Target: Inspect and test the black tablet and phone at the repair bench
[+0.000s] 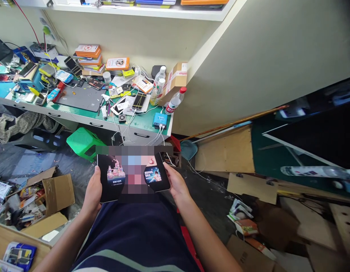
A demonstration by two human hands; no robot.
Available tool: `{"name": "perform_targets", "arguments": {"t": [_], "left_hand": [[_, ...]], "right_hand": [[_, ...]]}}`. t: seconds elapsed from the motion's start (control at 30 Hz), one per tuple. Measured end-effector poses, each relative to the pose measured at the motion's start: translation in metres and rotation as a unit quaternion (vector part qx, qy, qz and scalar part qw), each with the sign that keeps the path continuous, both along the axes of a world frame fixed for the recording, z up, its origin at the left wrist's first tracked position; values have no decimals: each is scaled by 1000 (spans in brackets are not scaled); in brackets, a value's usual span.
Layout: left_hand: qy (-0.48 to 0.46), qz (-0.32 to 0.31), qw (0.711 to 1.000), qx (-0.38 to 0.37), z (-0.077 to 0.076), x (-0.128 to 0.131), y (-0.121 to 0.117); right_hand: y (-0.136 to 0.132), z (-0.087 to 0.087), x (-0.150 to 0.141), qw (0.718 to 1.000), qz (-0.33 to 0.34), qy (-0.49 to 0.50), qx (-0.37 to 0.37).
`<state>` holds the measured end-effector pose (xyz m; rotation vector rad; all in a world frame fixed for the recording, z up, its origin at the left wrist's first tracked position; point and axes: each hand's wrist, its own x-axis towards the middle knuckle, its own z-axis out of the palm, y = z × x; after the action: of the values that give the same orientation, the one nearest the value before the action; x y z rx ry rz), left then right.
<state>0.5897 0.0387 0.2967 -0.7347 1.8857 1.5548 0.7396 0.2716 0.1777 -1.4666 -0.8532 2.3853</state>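
Observation:
Low in front of my body, a dark tablet (111,190) is held level between both hands, its lit screen facing up. A pink castle picture glows on its left part, and a blue picture with a figure on its right part. Pixelated blocks cover the middle of the screen. My left hand (92,189) grips the left edge, thumb on the front and fingers underneath. My right hand (176,183) closes on the right edge in the same way, its thumb along the rim. The lower edge of the tablet lies close to my dark shirt.
Ahead stands a cluttered workbench (148,119) with phones, bottles, cables and a blue charger box (159,119). A green stool (84,142) is below it. An open carton of scraps (60,192) lies left. Boards and cardboard (252,187) crowd the right.

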Motion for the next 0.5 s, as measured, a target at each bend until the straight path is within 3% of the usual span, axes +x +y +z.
{"name": "perform_targets", "arguments": {"t": [0.5], "left_hand": [[-1, 10, 1000, -7, 3, 4, -1]], "right_hand": [[1, 5, -1, 1000, 2, -21, -5]]}}
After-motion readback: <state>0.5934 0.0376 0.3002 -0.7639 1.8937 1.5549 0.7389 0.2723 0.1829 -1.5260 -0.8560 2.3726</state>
